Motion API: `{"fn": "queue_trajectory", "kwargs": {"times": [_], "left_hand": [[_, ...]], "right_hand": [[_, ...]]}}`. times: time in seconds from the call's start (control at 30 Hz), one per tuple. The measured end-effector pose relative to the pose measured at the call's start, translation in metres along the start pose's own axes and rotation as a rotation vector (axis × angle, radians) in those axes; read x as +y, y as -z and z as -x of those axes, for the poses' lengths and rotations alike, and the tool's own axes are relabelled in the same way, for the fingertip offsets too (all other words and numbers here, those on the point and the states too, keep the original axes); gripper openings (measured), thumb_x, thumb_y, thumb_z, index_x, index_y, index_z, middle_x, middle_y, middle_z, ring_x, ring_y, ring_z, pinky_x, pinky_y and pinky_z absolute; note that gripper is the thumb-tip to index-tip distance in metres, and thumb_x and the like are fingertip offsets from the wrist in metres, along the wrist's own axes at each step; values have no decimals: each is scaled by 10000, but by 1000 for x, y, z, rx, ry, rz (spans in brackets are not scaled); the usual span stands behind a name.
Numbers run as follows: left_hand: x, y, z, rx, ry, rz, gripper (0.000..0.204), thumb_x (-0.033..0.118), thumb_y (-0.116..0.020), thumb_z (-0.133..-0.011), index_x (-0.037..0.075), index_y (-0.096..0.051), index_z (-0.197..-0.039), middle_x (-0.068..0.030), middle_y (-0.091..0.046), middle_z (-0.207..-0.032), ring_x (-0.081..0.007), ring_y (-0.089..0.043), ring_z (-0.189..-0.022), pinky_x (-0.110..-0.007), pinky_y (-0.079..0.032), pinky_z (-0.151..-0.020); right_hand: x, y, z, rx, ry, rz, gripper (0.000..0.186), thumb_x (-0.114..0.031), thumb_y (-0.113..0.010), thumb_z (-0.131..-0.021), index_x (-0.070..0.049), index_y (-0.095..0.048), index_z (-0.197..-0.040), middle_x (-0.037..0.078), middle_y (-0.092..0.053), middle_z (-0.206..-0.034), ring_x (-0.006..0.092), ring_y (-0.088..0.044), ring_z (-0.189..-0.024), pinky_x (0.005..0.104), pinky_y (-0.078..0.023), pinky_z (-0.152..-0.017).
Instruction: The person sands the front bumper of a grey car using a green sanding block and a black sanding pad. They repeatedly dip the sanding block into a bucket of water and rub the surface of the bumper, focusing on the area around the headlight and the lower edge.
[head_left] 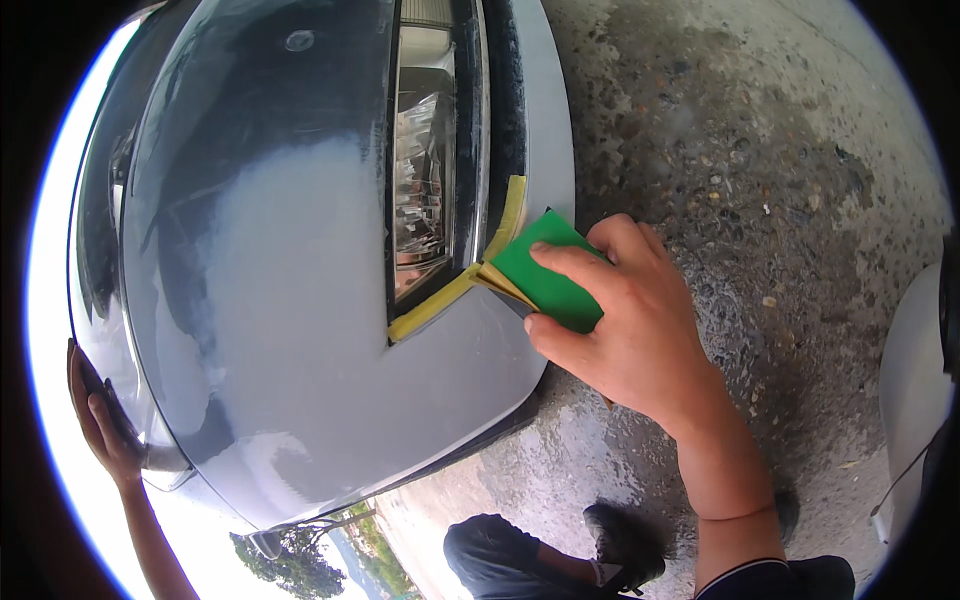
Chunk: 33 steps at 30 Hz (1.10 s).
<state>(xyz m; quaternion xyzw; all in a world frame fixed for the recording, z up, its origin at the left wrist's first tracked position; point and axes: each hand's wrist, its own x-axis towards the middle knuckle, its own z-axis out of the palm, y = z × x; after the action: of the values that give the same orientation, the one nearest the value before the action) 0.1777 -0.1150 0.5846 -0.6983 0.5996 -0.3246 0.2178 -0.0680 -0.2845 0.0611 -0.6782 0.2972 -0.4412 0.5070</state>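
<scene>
My right hand [645, 320] is closed around a green sanding block [555, 265] with sandpaper [505, 285] folded along its edge. The block lies against the bumper corner of a car, just beside the headlight [425, 150]. Strips of yellow masking tape [430, 308] run along the headlight's border, and the block's near corner meets them. Around the lamp the grey body panel [300, 240] has a dull, pale patch with darker glossy paint about it. At the far left my left hand [108, 425] rests on the car's edge, its fingers stretched out and holding nothing.
Rough, partly damp concrete [700, 150] lies right of the car. A dark boot [625, 545] and a bent knee in dark trousers [495, 550] show at the bottom. A pale rounded object [915, 400] stands at the right rim. A tree [290, 565] appears bottom left.
</scene>
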Motion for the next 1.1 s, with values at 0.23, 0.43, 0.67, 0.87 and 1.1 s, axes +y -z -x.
{"fn": "queue_trajectory", "kwargs": {"times": [0.23,0.43,0.67,0.87,1.1], "left_hand": [[0,3,1,-9,6,-3,599,461,-304,-1087,99,-448,-1541,-131,-435,-1594,-339,-363,-1504,-537,-285,-1235],[-3,-1,1,-5,15,25,609,472,-306,-1085,100,-439,-1547,-127,-427,-1600,-336,-354,-1509,-534,-266,-1242],[1,-2,-2,-13,25,46,632,499,-289,-1084,107,-420,-1562,-118,-415,-1611,-330,-339,-1519,-537,-252,-1246],[-1,-1,-2,-10,11,41,642,506,-281,-1084,104,-416,-1565,-118,-414,-1613,-333,-339,-1519,-540,-247,-1247],[-1,-1,-5,1,19,33,643,502,-289,-1081,95,-427,-1559,-124,-428,-1605,-325,-348,-1516,-523,-253,-1249]], "right_hand": [[18,-5,-1,7,-62,-6,433,-237,-830,-733,-78,-713,-1119,150,-554,-981,353,-581,-928,446,-513,-796],[17,-47,27,166,-72,-192,488,-242,-839,-772,-90,-668,-1203,160,-560,-1094,337,-581,-979,440,-501,-812],[-73,-106,107,183,-49,-475,676,-236,-906,-731,-117,-613,-1329,228,-537,-1288,356,-576,-1089,477,-496,-878],[-13,-97,50,354,-62,-400,671,-102,-865,-752,-80,-571,-1355,189,-551,-1262,340,-585,-1082,429,-493,-887],[-61,-116,122,215,-183,-498,683,-186,-870,-793,-71,-546,-1383,213,-524,-1308,333,-568,-1140,431,-496,-884]]}}
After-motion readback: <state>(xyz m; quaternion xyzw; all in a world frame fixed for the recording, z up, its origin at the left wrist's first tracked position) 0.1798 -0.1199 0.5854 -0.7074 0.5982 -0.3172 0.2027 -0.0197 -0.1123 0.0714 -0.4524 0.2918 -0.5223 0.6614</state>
